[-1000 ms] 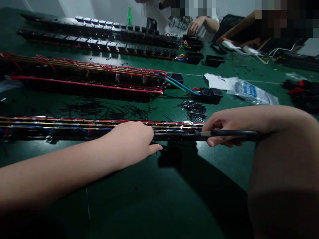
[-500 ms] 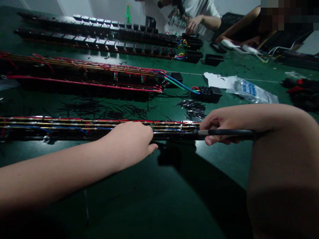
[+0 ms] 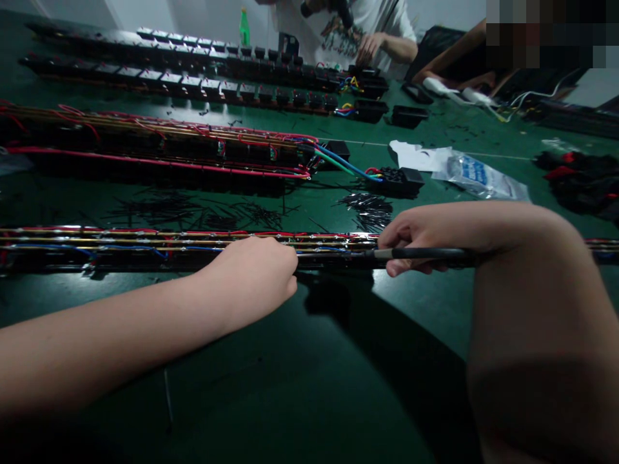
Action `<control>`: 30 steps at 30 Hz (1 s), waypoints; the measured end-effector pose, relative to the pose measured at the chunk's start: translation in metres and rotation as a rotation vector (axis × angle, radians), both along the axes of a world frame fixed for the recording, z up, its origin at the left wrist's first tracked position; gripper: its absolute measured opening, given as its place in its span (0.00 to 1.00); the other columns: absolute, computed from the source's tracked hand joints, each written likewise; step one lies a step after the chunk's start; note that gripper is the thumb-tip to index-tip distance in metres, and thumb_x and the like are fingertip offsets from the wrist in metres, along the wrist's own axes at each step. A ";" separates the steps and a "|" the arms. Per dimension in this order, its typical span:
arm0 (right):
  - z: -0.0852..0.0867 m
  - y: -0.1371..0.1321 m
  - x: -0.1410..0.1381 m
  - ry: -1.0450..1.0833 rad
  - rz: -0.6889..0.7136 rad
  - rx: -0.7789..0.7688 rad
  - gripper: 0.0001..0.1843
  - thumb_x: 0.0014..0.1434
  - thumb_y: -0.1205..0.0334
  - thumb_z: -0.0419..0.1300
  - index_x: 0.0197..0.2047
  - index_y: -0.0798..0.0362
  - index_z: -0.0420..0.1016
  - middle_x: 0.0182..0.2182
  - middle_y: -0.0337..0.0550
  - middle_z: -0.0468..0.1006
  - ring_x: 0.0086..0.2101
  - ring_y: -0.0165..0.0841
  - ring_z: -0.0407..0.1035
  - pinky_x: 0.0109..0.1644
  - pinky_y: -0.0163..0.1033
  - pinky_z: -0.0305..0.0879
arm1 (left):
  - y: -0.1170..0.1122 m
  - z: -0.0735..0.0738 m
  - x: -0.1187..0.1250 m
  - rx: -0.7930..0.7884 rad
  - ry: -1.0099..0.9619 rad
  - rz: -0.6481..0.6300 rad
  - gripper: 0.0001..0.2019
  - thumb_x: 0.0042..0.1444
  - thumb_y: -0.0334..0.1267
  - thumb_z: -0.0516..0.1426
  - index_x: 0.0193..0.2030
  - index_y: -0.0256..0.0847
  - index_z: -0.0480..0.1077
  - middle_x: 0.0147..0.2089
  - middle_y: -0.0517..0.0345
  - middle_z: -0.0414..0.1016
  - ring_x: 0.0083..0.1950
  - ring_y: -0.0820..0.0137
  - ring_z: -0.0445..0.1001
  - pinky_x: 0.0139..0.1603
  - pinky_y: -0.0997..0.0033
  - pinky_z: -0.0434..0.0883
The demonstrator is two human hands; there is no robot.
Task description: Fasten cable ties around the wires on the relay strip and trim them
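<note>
A long black power strip (image 3: 145,248) with brass rails and red and blue wires lies across the green table in front of me. My left hand (image 3: 254,280) rests closed on the strip's near edge, fingers curled over it. My right hand (image 3: 425,235) pinches a thin black pen-like tool (image 3: 425,254) held level, its tip pointing left over the strip's wiring.
More wired strips (image 3: 159,151) lie farther back, with a black connector block (image 3: 396,182), loose black sleeve pieces (image 3: 370,207) and a plastic bag (image 3: 476,177). Two other people's hands (image 3: 370,46) work at the far edge beside a green bottle (image 3: 244,29).
My right hand and its tool have slid a little left along the strip. My left hand's thumb has tucked in. The view has shifted slightly.
</note>
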State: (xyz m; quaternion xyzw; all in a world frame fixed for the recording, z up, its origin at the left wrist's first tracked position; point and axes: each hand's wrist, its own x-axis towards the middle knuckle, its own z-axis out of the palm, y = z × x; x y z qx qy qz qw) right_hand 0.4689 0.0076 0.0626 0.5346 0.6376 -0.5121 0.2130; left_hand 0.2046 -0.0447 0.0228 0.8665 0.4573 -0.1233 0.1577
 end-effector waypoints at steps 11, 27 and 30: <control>0.001 -0.022 -0.002 -0.015 0.023 0.056 0.17 0.52 0.46 0.68 0.27 0.51 0.75 0.16 0.32 0.66 0.18 0.27 0.60 0.22 0.34 0.54 | 0.001 0.000 -0.003 0.019 -0.072 -0.017 0.15 0.59 0.39 0.52 0.33 0.38 0.80 0.29 0.47 0.79 0.31 0.57 0.78 0.36 0.60 0.74; -0.045 -0.082 -0.065 -0.088 0.238 0.745 0.12 0.58 0.62 0.63 0.45 0.52 0.80 0.41 0.45 0.83 0.39 0.38 0.75 0.41 0.38 0.66 | -0.029 -0.009 -0.090 0.359 -0.214 -0.089 0.17 0.68 0.48 0.50 0.44 0.40 0.75 0.45 0.50 0.79 0.48 0.58 0.77 0.45 0.62 0.72; -0.053 -0.083 -0.083 -0.047 0.284 0.806 0.13 0.59 0.63 0.62 0.47 0.53 0.79 0.45 0.48 0.82 0.45 0.40 0.75 0.49 0.40 0.68 | -0.003 -0.024 -0.133 0.536 -0.195 -0.128 0.22 0.66 0.51 0.52 0.55 0.35 0.72 0.54 0.42 0.76 0.55 0.53 0.72 0.56 0.54 0.69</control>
